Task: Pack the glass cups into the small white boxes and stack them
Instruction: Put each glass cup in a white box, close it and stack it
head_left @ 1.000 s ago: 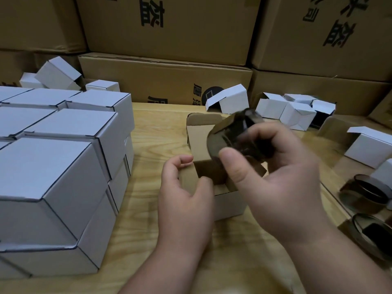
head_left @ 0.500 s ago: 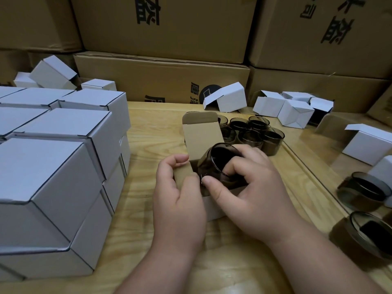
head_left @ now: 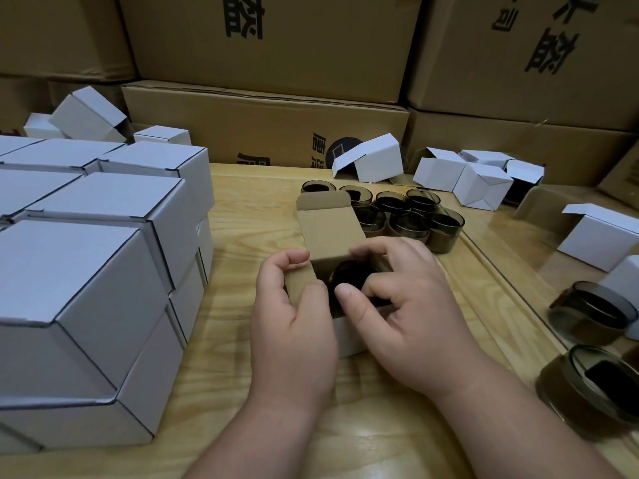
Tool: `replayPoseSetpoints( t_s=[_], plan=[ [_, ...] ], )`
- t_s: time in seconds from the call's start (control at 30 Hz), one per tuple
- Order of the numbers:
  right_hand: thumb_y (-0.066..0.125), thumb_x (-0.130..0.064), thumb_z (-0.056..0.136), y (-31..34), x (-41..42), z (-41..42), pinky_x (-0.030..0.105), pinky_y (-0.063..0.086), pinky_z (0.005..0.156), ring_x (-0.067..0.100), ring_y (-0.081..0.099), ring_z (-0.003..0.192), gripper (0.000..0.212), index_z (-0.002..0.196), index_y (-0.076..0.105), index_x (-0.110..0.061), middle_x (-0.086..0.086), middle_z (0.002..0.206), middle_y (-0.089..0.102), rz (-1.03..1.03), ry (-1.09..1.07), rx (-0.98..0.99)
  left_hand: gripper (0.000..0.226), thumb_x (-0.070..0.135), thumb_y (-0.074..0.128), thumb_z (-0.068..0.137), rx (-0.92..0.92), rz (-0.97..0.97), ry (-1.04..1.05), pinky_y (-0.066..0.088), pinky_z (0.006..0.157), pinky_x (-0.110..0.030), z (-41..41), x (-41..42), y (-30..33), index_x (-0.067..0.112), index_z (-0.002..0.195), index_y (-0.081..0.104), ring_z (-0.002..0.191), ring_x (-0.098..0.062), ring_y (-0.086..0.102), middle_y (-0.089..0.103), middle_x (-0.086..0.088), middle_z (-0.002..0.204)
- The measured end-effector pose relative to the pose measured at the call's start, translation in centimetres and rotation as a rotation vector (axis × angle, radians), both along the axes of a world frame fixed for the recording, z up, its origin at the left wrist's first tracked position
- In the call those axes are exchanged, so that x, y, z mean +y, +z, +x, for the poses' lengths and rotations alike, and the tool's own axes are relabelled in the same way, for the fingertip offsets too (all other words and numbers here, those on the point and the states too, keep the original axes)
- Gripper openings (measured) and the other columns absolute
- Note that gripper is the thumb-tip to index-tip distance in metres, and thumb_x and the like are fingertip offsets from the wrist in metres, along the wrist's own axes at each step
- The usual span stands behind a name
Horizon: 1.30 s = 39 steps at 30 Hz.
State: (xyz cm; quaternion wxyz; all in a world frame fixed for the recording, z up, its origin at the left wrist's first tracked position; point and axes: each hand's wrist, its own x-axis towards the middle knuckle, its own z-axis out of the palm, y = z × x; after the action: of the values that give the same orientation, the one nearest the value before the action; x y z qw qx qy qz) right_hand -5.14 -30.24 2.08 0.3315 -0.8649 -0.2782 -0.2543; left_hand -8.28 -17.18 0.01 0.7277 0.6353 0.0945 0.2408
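I see my left hand (head_left: 294,319) pinching the open box (head_left: 345,335) side flap, my right hand (head_left: 404,305) curled over the dark glass cup (head_left: 349,280) inside it, stacked white boxes (head_left: 86,271) left of it

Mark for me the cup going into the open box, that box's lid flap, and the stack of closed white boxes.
glass cup (head_left: 349,280), head view, dark inside of the cup in the box.
lid flap (head_left: 330,229), head view, brown inner face.
closed white boxes (head_left: 65,267), head view, top of the nearest box.
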Motion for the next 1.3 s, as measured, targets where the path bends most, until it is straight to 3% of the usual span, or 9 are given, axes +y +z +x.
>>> replayPoseSetpoints(
  t_s=[0.2, 0.33, 0.43, 0.5, 0.67, 0.83, 1.0, 1.13, 1.3],
  plan=[
    [0.054, -0.044, 0.092, -0.1, -0.2, 0.2, 0.044, 0.042, 0.099, 0.016, 0.053, 0.119, 0.037, 0.068, 0.071, -0.021, -0.007, 0.116, 0.065, 0.06, 0.02, -0.021, 0.03, 0.027, 0.05, 0.076, -0.017, -0.016, -0.002, 0.055, 0.074, -0.04, 0.1, -0.1, 0.0, 0.047, 0.096, 0.06, 0.077, -0.006, 0.066, 0.072, 0.018, 0.086],
    [0.044, -0.033, 0.096, -0.4, -0.8, 0.7, 0.027, 0.046, 0.096, 0.013, 0.062, 0.113, 0.034, 0.103, 0.072, -0.015, -0.002, 0.115, 0.068, 0.592, -0.06, -0.026, 0.025, 0.029, 0.045, 0.084, -0.058, -0.242, -0.063, 0.053, 0.06, -0.032, -0.3, -0.1, 0.5, 0.04, 0.092, 0.066, 0.072, -0.011, 0.067, 0.073, 0.009, 0.081],
    [0.037, -0.032, 0.102, -0.6, -1.3, 1.7, 0.037, 0.05, 0.083, 0.019, 0.068, 0.098, 0.032, 0.106, 0.067, -0.023, 0.001, 0.106, 0.075, 1.024, -0.158, 0.265, 0.031, 0.033, 0.038, 0.091, -0.088, -0.391, 0.004, 0.052, 0.058, -0.023, -0.2, 0.3, 1.1, 0.026, 0.102, 0.065, 0.074, -0.011, 0.067, 0.074, 0.0, 0.093],
    [0.038, -0.021, 0.106, -0.8, -1.6, 2.3, 0.04, 0.051, 0.076, 0.025, 0.07, 0.093, 0.028, 0.105, 0.066, -0.021, 0.004, 0.098, 0.078, 1.126, -0.215, 0.432, 0.03, 0.024, 0.032, 0.104, -0.069, -0.458, 0.082, 0.05, 0.064, -0.025, 0.2, 0.7, 1.3, 0.02, 0.105, 0.062, 0.077, -0.014, 0.065, 0.071, -0.007, 0.099],
    [0.052, -0.005, 0.1, -1.0, -1.4, 2.3, 0.019, 0.053, 0.059, 0.005, 0.071, 0.078, 0.025, 0.105, 0.071, -0.021, -0.007, 0.091, 0.078, 1.004, -0.137, 0.539, 0.031, 0.004, 0.045, 0.101, 0.052, -0.395, 0.099, 0.055, 0.058, -0.022, 0.4, 0.7, 1.2, 0.026, 0.109, 0.065, 0.077, -0.012, 0.069, 0.075, 0.003, 0.095],
    [0.062, -0.027, 0.087, -1.5, -1.0, 2.0, 0.035, 0.055, 0.076, 0.019, 0.072, 0.098, 0.023, 0.105, 0.075, -0.03, -0.001, 0.103, 0.077, 0.886, -0.005, 0.587, 0.024, 0.009, 0.053, 0.102, 0.045, -0.264, 0.07, 0.056, 0.095, -0.041, 0.3, 0.3, 1.1, 0.028, 0.111, 0.064, 0.105, -0.022, 0.07, 0.073, -0.001, 0.111],
    [0.06, -0.028, 0.085, -1.6, -1.1, 1.9, 0.038, 0.055, 0.093, 0.016, 0.07, 0.111, 0.032, 0.115, 0.071, -0.027, -0.007, 0.114, 0.075, 0.837, 0.08, 0.585, 0.022, 0.01, 0.06, 0.099, -0.004, -0.224, 0.018, 0.053, 0.067, -0.014, 0.4, 0.4, 0.7, 0.026, 0.112, 0.062, 0.081, -0.001, 0.067, 0.071, 0.004, 0.102],
    [0.059, -0.021, 0.082, -1.7, -1.2, 2.1, 0.026, 0.057, 0.081, 0.017, 0.07, 0.113, 0.042, 0.123, 0.067, -0.027, -0.006, 0.121, 0.073, 0.845, 0.188, 0.655, 0.026, 0.009, 0.063, 0.098, -0.025, -0.203, -0.017, 0.054, 0.073, -0.019, 0.4, 0.1, 0.6, 0.031, 0.111, 0.062, 0.087, -0.002, 0.068, 0.07, 0.003, 0.108],
    [0.056, -0.014, 0.081, -1.6, -1.0, 2.2, 0.036, 0.061, 0.079, 0.028, 0.073, 0.104, 0.063, 0.139, 0.05, -0.035, 0.004, 0.12, 0.074, 0.917, 0.326, 0.749, 0.032, 0.007, 0.06, 0.099, -0.013, -0.191, -0.068, 0.059, 0.08, -0.04, 0.3, 0.0, 0.7, 0.035, 0.115, 0.06, 0.086, -0.015, 0.074, 0.077, 0.008, 0.102]
  ],
)
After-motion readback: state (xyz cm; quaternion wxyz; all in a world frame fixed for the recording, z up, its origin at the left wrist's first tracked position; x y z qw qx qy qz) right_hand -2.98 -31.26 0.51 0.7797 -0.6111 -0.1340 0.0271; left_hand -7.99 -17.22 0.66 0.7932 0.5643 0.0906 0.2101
